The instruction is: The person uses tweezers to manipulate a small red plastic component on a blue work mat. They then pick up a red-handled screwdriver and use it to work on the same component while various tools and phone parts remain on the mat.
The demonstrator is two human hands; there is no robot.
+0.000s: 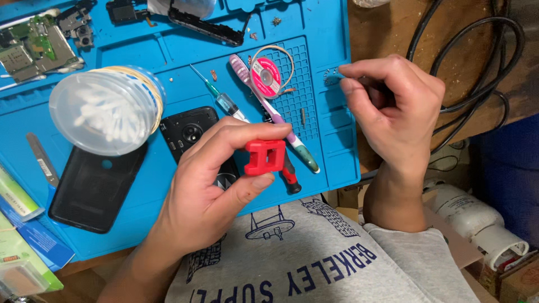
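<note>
Red plastic block (265,157), small and boxy with a square hole through it, sits pinched in the left hand (216,185): thumb on its top edge, a finger under its lower edge, just above the blue mat (168,62) near the mat's front border. It looks light and stiff, with smooth faces that could slip, so the flat top and bottom sides where the fingers already press seem the sound places to hold; I judge it sturdy rather than fragile.

Seen from the head camera, the right hand (393,106) hovers over the mat's right edge with thumb and forefinger pressed together, apparently on something very small, perhaps a screw, though I cannot tell for sure. It stays well apart from the block.

Behind the block lie a red-handled screwdriver (291,177), a purple toothbrush (269,109), a pink spool of wick (265,77), a syringe (222,98) and an opened phone (188,132). A tub of cotton swabs (106,109) rests on its side above a black phone cover (95,188). A circuit board (33,50) lies at the far left, and black cables (477,62) loop over the wooden tabletop (387,28).
</note>
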